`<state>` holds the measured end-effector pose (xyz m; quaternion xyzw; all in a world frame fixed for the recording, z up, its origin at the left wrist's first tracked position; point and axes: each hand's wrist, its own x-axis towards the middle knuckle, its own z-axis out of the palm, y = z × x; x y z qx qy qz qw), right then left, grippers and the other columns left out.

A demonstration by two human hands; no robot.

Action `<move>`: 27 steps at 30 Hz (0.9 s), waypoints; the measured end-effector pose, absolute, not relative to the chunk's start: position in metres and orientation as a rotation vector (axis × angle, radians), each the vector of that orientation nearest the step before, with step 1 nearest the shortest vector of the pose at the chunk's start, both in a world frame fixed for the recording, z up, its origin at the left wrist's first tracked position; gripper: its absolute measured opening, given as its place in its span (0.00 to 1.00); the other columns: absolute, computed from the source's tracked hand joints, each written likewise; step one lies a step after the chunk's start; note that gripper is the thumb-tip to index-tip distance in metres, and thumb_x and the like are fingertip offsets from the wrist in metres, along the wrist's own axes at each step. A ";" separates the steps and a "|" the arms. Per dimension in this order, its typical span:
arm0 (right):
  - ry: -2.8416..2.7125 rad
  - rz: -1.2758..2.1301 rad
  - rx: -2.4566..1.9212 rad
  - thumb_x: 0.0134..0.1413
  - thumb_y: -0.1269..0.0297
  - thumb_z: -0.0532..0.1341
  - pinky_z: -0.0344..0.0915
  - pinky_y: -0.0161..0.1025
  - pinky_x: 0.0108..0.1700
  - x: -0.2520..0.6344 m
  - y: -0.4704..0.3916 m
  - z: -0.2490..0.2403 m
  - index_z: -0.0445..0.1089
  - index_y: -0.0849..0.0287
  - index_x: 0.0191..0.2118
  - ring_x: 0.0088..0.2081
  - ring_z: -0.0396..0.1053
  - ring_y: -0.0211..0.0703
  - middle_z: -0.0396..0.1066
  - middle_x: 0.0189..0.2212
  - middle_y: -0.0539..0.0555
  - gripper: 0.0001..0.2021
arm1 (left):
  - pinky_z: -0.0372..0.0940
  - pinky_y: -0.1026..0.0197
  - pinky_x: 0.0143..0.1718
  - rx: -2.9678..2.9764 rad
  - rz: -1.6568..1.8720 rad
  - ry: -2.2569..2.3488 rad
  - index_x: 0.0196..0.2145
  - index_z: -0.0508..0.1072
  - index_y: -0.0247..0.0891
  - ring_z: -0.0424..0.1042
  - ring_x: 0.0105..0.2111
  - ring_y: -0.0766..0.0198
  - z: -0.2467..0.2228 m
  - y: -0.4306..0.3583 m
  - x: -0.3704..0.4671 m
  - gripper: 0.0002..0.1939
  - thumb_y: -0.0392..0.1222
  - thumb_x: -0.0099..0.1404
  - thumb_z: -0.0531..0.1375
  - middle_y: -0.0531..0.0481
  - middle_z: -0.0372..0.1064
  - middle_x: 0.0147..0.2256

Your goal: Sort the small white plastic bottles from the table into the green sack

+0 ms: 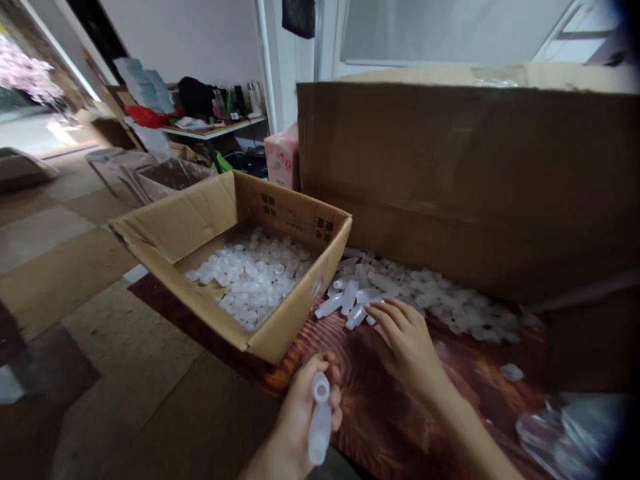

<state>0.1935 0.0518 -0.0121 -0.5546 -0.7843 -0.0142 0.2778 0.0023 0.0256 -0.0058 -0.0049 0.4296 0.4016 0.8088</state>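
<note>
In my left hand (300, 417), near the bottom centre, a translucent white plastic tube (320, 427) is held with its round open end facing up. My right hand (403, 337) reaches over the table to a pile of similar tubes (350, 297). Its fingers are apart and bent at the pile's near edge; whether the fingertips touch a tube is unclear. Left of the pile, an open cardboard box (200, 303) holds many small translucent caps (255, 273). More white plastic pieces (450, 300) lie to the right of the tubes.
A large cardboard box (465, 173) stands behind the pile. The dark red wooden table (370, 407) has a loose white piece (511, 372) and clear plastic bags (570, 433) at the right. A cluttered desk (215, 130) and a pink box (283, 157) are farther back.
</note>
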 end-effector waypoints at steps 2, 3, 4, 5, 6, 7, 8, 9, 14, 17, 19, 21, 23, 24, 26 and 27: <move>-2.356 -0.127 -1.543 0.60 0.70 0.55 0.59 0.55 0.55 0.213 0.076 -0.008 0.67 0.59 0.55 0.57 0.60 0.58 0.68 0.54 0.61 0.17 | 0.50 0.72 0.11 -0.062 0.837 0.930 0.37 0.66 0.36 0.60 0.14 0.73 0.000 0.026 0.000 0.06 0.39 0.60 0.56 0.56 0.65 0.23; -2.442 -0.139 -1.557 0.60 0.71 0.56 0.59 0.53 0.53 0.219 0.084 -0.006 0.67 0.60 0.55 0.55 0.60 0.57 0.68 0.53 0.62 0.17 | 0.50 0.72 0.11 -0.078 0.829 0.931 0.36 0.66 0.35 0.61 0.14 0.73 0.002 0.025 -0.001 0.06 0.39 0.63 0.54 0.55 0.65 0.24; -2.495 -0.137 -1.570 0.59 0.73 0.56 0.60 0.52 0.51 0.222 0.089 -0.005 0.67 0.61 0.54 0.53 0.62 0.57 0.68 0.52 0.62 0.18 | 0.51 0.72 0.12 -0.092 0.823 0.934 0.36 0.67 0.35 0.62 0.15 0.73 0.003 0.025 -0.001 0.07 0.40 0.65 0.52 0.54 0.66 0.24; -2.527 -0.126 -1.580 0.58 0.73 0.57 0.61 0.51 0.49 0.223 0.091 -0.004 0.67 0.61 0.53 0.50 0.63 0.57 0.69 0.49 0.62 0.17 | 0.51 0.72 0.12 -0.106 0.818 0.939 0.35 0.67 0.34 0.62 0.15 0.72 0.004 0.025 -0.001 0.08 0.40 0.66 0.51 0.53 0.66 0.24; -2.545 -0.112 -1.590 0.57 0.73 0.58 0.61 0.50 0.47 0.223 0.091 -0.003 0.68 0.61 0.52 0.47 0.64 0.56 0.70 0.46 0.62 0.16 | 0.52 0.72 0.13 -0.117 0.811 0.943 0.35 0.68 0.34 0.63 0.16 0.71 0.005 0.025 -0.001 0.09 0.40 0.67 0.51 0.52 0.66 0.24; -2.563 -0.099 -1.604 0.57 0.73 0.58 0.61 0.49 0.45 0.221 0.090 -0.002 0.69 0.61 0.50 0.45 0.65 0.56 0.70 0.43 0.62 0.15 | 0.52 0.72 0.13 -0.129 0.802 0.949 0.34 0.68 0.33 0.64 0.16 0.71 0.005 0.026 -0.001 0.10 0.40 0.67 0.50 0.51 0.67 0.23; -2.576 -0.081 -1.617 0.57 0.72 0.59 0.62 0.48 0.43 0.220 0.088 -0.002 0.70 0.62 0.48 0.42 0.65 0.55 0.70 0.41 0.62 0.13 | 0.53 0.72 0.14 -0.139 0.790 0.953 0.33 0.68 0.33 0.65 0.17 0.70 0.006 0.027 0.000 0.10 0.40 0.67 0.50 0.51 0.67 0.23; -2.586 -0.056 -1.627 0.57 0.72 0.59 0.62 0.46 0.42 0.218 0.086 -0.002 0.71 0.62 0.46 0.41 0.65 0.54 0.70 0.39 0.62 0.11 | 0.53 0.72 0.14 -0.148 0.779 0.955 0.32 0.68 0.33 0.65 0.17 0.70 0.006 0.028 0.001 0.11 0.40 0.67 0.51 0.50 0.67 0.23; -2.548 0.091 -1.675 0.58 0.71 0.58 0.62 0.44 0.39 0.217 0.082 -0.001 0.70 0.65 0.44 0.38 0.67 0.52 0.69 0.34 0.60 0.09 | 0.53 0.71 0.14 -0.173 0.715 0.944 0.29 0.69 0.32 0.65 0.17 0.69 0.009 0.034 0.008 0.13 0.41 0.67 0.51 0.50 0.67 0.21; -2.489 0.193 -1.672 0.60 0.69 0.57 0.65 0.41 0.40 0.214 0.071 0.007 0.66 0.63 0.53 0.38 0.68 0.48 0.69 0.37 0.58 0.15 | 0.53 0.71 0.14 -0.170 0.705 0.935 0.28 0.70 0.32 0.65 0.17 0.69 0.010 0.033 0.011 0.13 0.41 0.66 0.51 0.50 0.67 0.21; -2.331 0.360 -1.589 0.63 0.68 0.56 0.65 0.37 0.43 0.206 0.057 0.016 0.64 0.57 0.54 0.42 0.69 0.44 0.69 0.41 0.56 0.15 | 0.52 0.71 0.14 -0.165 0.687 0.933 0.27 0.70 0.32 0.65 0.16 0.70 0.010 0.030 0.013 0.13 0.41 0.66 0.52 0.50 0.67 0.20; -2.077 0.551 -1.437 0.64 0.67 0.55 0.65 0.34 0.46 0.194 0.038 0.025 0.64 0.54 0.51 0.45 0.69 0.40 0.69 0.44 0.53 0.11 | 0.51 0.72 0.13 -0.154 0.668 0.925 0.28 0.71 0.33 0.66 0.17 0.69 0.010 0.026 0.015 0.11 0.41 0.65 0.53 0.50 0.68 0.21; -1.889 0.673 -1.279 0.62 0.68 0.57 0.65 0.33 0.46 0.182 0.019 0.032 0.66 0.53 0.47 0.44 0.68 0.38 0.70 0.42 0.51 0.08 | 0.51 0.72 0.13 -0.148 0.643 0.921 0.29 0.70 0.35 0.67 0.17 0.69 0.011 0.022 0.018 0.09 0.41 0.63 0.55 0.51 0.69 0.22; -1.864 0.689 -1.223 0.61 0.70 0.57 0.65 0.33 0.45 0.177 0.012 0.034 0.66 0.53 0.45 0.43 0.68 0.38 0.69 0.41 0.51 0.08 | 0.51 0.72 0.12 -0.141 0.630 0.922 0.29 0.70 0.35 0.67 0.17 0.69 0.011 0.020 0.018 0.08 0.41 0.62 0.56 0.52 0.69 0.21; -1.859 0.684 -1.141 0.59 0.73 0.57 0.65 0.34 0.44 0.170 0.000 0.036 0.65 0.54 0.44 0.43 0.68 0.39 0.69 0.39 0.51 0.10 | 0.51 0.72 0.11 -0.109 0.604 0.937 0.27 0.70 0.35 0.67 0.16 0.69 0.011 0.017 0.020 0.08 0.41 0.62 0.56 0.53 0.67 0.20; -1.853 0.673 -1.115 0.58 0.75 0.57 0.65 0.34 0.44 0.168 -0.004 0.035 0.65 0.54 0.44 0.43 0.68 0.39 0.69 0.39 0.51 0.11 | 0.51 0.72 0.10 -0.088 0.589 0.942 0.27 0.69 0.35 0.66 0.15 0.69 0.011 0.016 0.021 0.09 0.41 0.62 0.56 0.54 0.66 0.19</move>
